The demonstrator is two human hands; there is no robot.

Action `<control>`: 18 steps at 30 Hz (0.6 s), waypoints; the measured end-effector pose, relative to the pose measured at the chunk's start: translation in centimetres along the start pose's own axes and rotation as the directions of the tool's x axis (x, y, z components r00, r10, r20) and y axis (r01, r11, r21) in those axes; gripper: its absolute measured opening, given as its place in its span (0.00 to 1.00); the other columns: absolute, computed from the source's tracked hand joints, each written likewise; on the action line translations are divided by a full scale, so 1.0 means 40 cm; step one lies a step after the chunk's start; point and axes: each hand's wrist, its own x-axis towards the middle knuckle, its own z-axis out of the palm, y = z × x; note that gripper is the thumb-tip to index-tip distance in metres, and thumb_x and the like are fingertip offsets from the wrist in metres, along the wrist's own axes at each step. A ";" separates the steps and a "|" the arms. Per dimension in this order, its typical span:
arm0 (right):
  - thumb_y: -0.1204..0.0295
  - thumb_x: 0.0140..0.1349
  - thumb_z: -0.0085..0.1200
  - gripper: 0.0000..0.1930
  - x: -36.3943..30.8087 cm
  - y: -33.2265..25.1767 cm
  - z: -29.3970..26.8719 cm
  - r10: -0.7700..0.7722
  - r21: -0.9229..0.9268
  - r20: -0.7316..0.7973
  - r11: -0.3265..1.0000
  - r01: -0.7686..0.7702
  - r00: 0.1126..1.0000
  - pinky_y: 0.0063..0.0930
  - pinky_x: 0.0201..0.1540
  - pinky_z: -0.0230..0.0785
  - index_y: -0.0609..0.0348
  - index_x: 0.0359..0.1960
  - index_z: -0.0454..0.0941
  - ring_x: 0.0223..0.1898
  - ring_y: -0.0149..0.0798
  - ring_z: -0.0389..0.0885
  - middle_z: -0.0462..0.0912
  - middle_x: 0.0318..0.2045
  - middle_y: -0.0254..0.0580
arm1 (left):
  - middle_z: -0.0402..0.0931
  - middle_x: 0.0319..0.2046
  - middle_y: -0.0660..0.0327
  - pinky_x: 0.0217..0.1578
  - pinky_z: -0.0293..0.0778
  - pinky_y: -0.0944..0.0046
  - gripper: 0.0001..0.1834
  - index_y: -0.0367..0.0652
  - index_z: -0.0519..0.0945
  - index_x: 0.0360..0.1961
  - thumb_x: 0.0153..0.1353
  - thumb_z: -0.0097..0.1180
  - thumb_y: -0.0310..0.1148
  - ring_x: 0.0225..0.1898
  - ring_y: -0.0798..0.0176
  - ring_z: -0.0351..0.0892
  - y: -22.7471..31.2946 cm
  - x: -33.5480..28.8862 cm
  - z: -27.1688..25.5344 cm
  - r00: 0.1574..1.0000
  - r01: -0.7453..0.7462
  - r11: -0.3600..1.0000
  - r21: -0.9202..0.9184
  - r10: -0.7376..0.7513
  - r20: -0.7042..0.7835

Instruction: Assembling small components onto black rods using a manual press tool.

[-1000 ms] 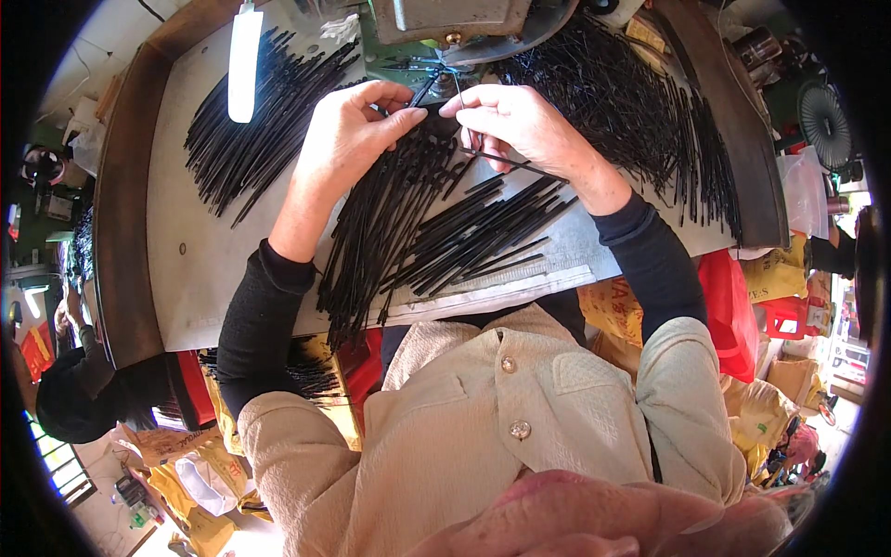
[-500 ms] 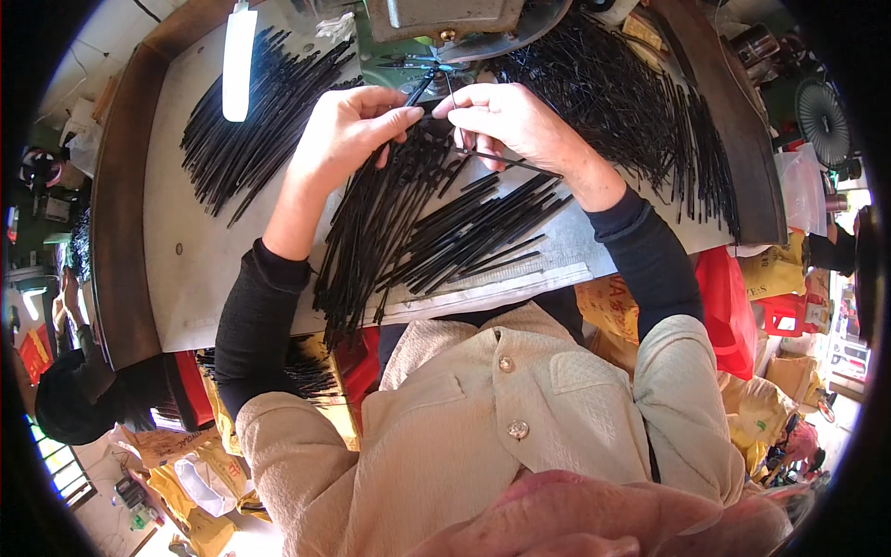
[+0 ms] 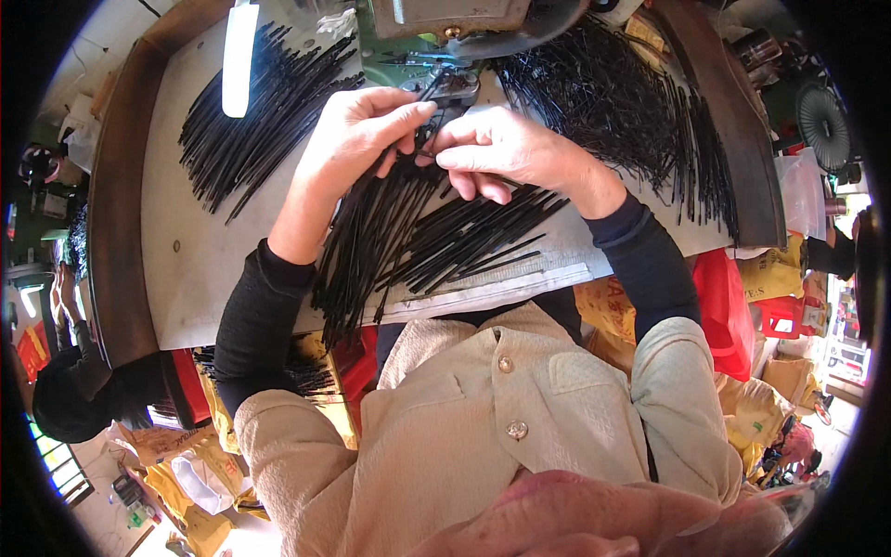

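My left hand (image 3: 369,130) is closed in a pinch at the foot of a machine, and a thin black strip (image 3: 430,90) sticks up from its thumb and forefinger. Beside it my right hand (image 3: 520,156) pinches a black strip (image 3: 425,154) at its fingertips; most of that strip is hidden. Under both hands a loose bunch of long black strips (image 3: 371,232) fans toward my body. More black strips (image 3: 478,237) lie slantwise to its right. Just beyond my fingers is the machine's small metal work plate (image 3: 455,86).
The machine's head (image 3: 450,17) overhangs the far side. A bright lamp tube (image 3: 239,65) hangs at left above a heap of black strips (image 3: 255,121). A tangled pile (image 3: 594,102) fills the right. Brown raised borders (image 3: 121,213) edge the table. Another person (image 3: 79,390) sits at far left.
My right hand has come down and a little left, from beside the work plate to the bunch. The strip across its palm no longer shows. My left hand has shifted slightly right.
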 end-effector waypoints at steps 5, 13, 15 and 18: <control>0.66 0.59 0.53 0.13 0.003 0.022 -0.027 0.007 -0.115 -0.181 0.993 -0.029 0.983 0.13 0.16 0.63 0.64 0.38 0.78 0.14 0.20 0.70 0.77 0.19 0.32 | 0.76 0.20 0.64 0.15 0.65 0.76 0.15 0.35 0.80 0.35 0.58 0.58 0.39 0.16 0.76 0.71 -0.009 0.003 0.006 0.996 -0.015 0.981 0.194 -0.003 0.092; 0.66 0.57 0.56 0.17 -0.008 0.022 -0.048 -0.055 0.025 -0.213 0.998 0.062 0.975 0.15 0.25 0.72 0.65 0.44 0.74 0.23 0.25 0.78 0.80 0.27 0.38 | 0.77 0.20 0.65 0.18 0.68 0.76 0.14 0.39 0.82 0.29 0.56 0.60 0.41 0.19 0.75 0.75 -0.021 0.005 -0.001 0.977 0.013 0.969 0.248 -0.066 0.204; 0.66 0.57 0.55 0.18 -0.009 0.026 -0.054 -0.052 0.081 -0.226 0.994 0.072 0.973 0.16 0.27 0.73 0.64 0.46 0.74 0.25 0.27 0.79 0.80 0.28 0.40 | 0.77 0.20 0.65 0.19 0.68 0.76 0.14 0.39 0.82 0.27 0.56 0.60 0.41 0.19 0.75 0.75 -0.015 0.003 0.002 0.969 0.020 0.971 0.236 -0.077 0.234; 0.64 0.59 0.53 0.18 -0.007 0.038 -0.067 -0.051 0.145 -0.212 0.986 0.083 0.976 0.18 0.28 0.75 0.63 0.47 0.73 0.26 0.28 0.80 0.81 0.30 0.42 | 0.76 0.18 0.65 0.19 0.66 0.77 0.15 0.39 0.82 0.26 0.57 0.59 0.42 0.18 0.76 0.73 -0.012 0.006 0.010 0.953 0.044 0.987 0.156 -0.088 0.289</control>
